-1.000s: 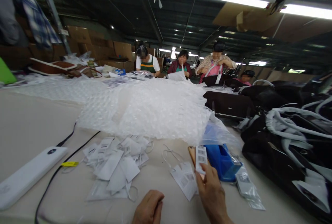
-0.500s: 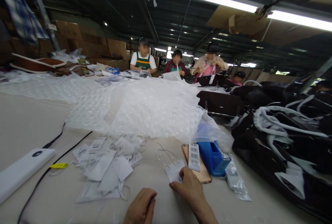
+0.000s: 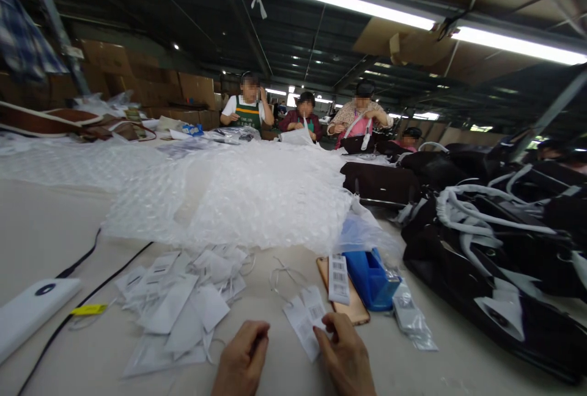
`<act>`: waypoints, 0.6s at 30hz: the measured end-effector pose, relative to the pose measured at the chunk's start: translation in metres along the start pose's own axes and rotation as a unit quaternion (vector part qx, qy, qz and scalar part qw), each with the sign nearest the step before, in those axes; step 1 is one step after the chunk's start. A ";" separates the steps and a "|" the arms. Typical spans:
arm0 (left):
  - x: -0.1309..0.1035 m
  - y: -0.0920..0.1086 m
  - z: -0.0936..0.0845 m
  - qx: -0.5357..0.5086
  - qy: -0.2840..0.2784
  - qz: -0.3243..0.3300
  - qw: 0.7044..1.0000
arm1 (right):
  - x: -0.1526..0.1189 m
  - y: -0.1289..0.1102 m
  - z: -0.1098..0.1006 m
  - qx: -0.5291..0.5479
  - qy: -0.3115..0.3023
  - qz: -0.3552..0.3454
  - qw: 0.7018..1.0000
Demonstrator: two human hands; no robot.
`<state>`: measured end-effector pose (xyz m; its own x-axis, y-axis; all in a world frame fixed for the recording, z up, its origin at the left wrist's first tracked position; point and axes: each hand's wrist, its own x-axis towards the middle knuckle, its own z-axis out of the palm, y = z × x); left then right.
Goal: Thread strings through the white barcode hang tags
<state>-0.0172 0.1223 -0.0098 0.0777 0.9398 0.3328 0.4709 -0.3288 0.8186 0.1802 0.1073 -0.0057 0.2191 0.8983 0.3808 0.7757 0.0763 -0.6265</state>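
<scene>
Two white barcode hang tags (image 3: 303,318) lie fanned out in front of me, with thin white string loops (image 3: 285,277) at their upper end. My right hand (image 3: 345,356) is at their right edge, its curled forefinger and thumb pinching there. To the left of the tags, apart from them, my left hand (image 3: 242,356) rests with its fingers curled in and the thumb against the forefinger. Whatever it might hold is hidden. Further left lies a loose heap of white tags (image 3: 183,304), some printed with barcodes, over a clear plastic bag.
A strip of barcode stickers (image 3: 338,278) lies on a gold phone (image 3: 355,311), beside a blue tape dispenser (image 3: 373,283). Bubble wrap (image 3: 257,200) spreads behind. Black bags (image 3: 477,274) pile up at right; a white power bank (image 3: 39,304) is at left. Several co-workers sit opposite.
The tags beside my right hand now show their barcodes and lie fanned out. My right hand has drawn back slightly toward me. Across the table, a co-worker has raised one hand to the head.
</scene>
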 end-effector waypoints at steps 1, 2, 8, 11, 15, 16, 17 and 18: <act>0.007 0.002 -0.002 0.017 -0.007 -0.007 1.000 | -0.005 0.006 -0.001 0.011 0.022 -0.010 1.000; 0.014 0.004 -0.003 0.033 -0.013 -0.007 0.999 | -0.009 0.012 -0.003 0.018 0.040 -0.019 0.999; 0.050 0.031 0.017 0.111 -0.099 0.081 0.986 | 0.007 0.028 -0.031 0.003 0.071 -0.048 0.996; 0.077 0.060 0.040 0.162 -0.178 0.126 0.962 | 0.026 0.024 -0.044 -0.004 0.068 -0.049 0.996; 0.126 0.088 0.069 0.180 -0.226 0.147 0.946 | 0.036 0.020 -0.048 0.012 0.055 -0.054 0.997; 0.140 0.090 0.075 0.190 -0.231 0.140 0.944 | 0.035 0.021 -0.048 0.017 0.057 -0.054 0.997; 0.153 0.091 0.079 0.201 -0.233 0.128 0.943 | 0.034 0.023 -0.047 0.021 0.060 -0.053 0.997; 0.166 0.092 0.082 0.213 -0.229 0.112 0.943 | 0.032 0.026 -0.046 0.026 0.063 -0.051 0.996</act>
<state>0.1113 0.2562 0.0820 0.5425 0.8250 0.1584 0.7004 -0.5482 0.4570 0.2347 0.1181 0.0219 0.2153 0.8233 0.5252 0.7671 0.1902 -0.6127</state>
